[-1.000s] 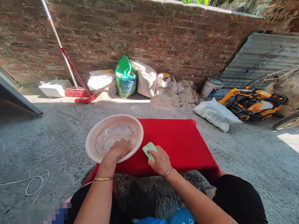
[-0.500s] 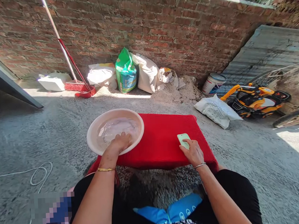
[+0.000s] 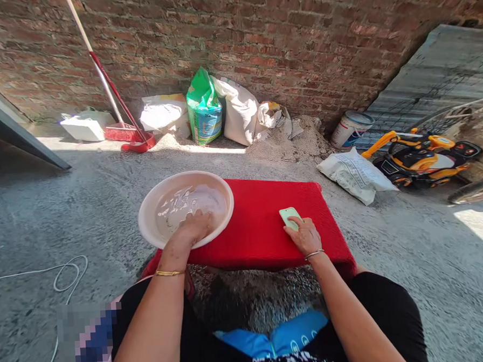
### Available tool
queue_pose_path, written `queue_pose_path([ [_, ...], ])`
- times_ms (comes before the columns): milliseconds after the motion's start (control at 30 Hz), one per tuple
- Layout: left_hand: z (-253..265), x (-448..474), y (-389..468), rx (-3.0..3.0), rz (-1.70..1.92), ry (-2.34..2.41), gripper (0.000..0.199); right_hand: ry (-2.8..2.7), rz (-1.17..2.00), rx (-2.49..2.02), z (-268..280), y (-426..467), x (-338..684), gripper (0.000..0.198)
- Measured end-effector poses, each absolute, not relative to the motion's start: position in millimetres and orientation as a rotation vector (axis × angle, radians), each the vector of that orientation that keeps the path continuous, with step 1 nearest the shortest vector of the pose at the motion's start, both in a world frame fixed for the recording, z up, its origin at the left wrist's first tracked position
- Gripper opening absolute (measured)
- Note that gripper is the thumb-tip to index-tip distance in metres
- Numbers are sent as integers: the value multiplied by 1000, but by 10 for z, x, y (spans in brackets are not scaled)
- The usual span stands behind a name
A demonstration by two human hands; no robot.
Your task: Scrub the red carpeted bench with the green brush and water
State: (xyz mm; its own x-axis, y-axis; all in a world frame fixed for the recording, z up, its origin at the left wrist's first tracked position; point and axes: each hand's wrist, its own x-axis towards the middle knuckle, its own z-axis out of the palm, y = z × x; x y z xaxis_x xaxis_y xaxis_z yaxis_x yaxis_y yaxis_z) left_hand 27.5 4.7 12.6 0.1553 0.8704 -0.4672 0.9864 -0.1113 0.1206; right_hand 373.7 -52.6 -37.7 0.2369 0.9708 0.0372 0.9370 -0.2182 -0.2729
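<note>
The left hand (image 3: 196,226) reaches into the pale basin (image 3: 147,224) at centre left of the frame, its wrist over the near rim and its fingers loosely curled at or in the water (image 3: 178,203); whether anything is grasped below the surface I cannot tell. The basin sits on the left end of the red-covered stand (image 3: 254,223), which fills the middle of the frame. Right of centre, the right hand (image 3: 305,236) grasps the pale green phone-like slab (image 3: 286,215) by its near part, the far end pointing toward the upper left and left uncovered. The slab is over the red cover, well apart from the basin; whether it lies flat on the cover or is held just above it is hard to make out. My reading of the step in hand is that the left hand is busy in the water while the right hand has charge of the slab off to the side. From this position, shifting the slab would call for a secure pinch on its edges and a path clear of the basin rim, while raising the left hand would call for letting it drip over the basin, away from the slab. Beyond, along the brick wall (image 3: 299,53), a green bag (image 3: 204,107) stands at upper centre, with a red dustpan (image 3: 139,146) at upper left
</note>
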Motion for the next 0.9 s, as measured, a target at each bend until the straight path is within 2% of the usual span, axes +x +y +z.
queue_pose_path([
  [100,77,276,58,2023,-384,1778,46,-1543,165,-2455,-372,-648,4243,41],
  [200,57,269,53,2033,-368,1779,46,-1444,86,-2462,-381,-701,4324,43],
  [433,85,255,36,2071,-418,1807,46,-1840,151,-1981,-469,-500,3210,39],
  [567,37,231,73,2119,-400,1787,45,-2036,251,-1910,-457,-364,2884,39],
  [700,14,219,90,2110,-423,1790,48,-1976,259,-2099,-410,-345,3303,40],
  [900,121,256,39,2104,-415,1791,47,-1508,166,-2458,-407,-587,4310,45],
])
